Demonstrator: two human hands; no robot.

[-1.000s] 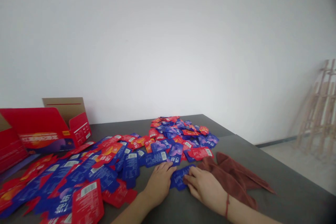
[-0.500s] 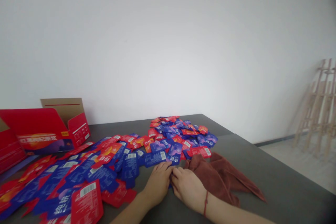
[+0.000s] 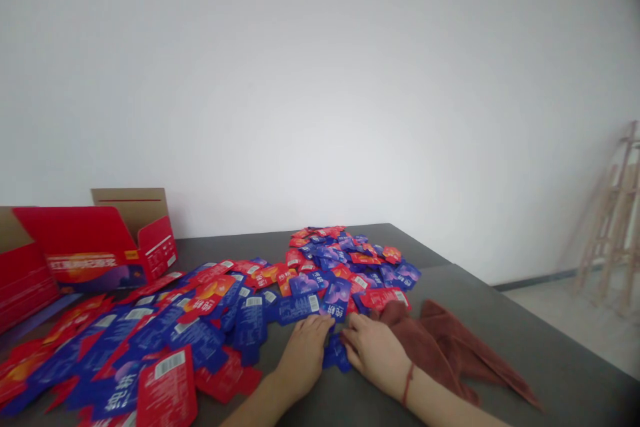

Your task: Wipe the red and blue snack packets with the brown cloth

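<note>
My left hand (image 3: 306,352) rests palm down on the dark table, its fingers reaching forward, loosely bent, holding nothing I can see. My right hand (image 3: 376,351) lies opposite, with curved fingers slightly apart. In the gap between them a blue packet (image 3: 336,355) lies on the table, close to the fingertips of both. Just ahead, a blue and purple packet (image 3: 337,296) lies at the edge of the spread pile. A crumpled brown cloth (image 3: 450,343) sits against the right side of my right hand, partly hidden by it.
Red and blue packets (image 3: 200,340) cover the table's left side, and another heap (image 3: 340,250) lies farther back. An open red carton (image 3: 95,260) stands at the left, beside a second box (image 3: 25,287). Wooden easels (image 3: 615,227) lean at the far right.
My hands, which were touching, have moved apart, and the blue packet between them now shows. The brown cloth has shifted slightly right in view, as has the whole scene.
</note>
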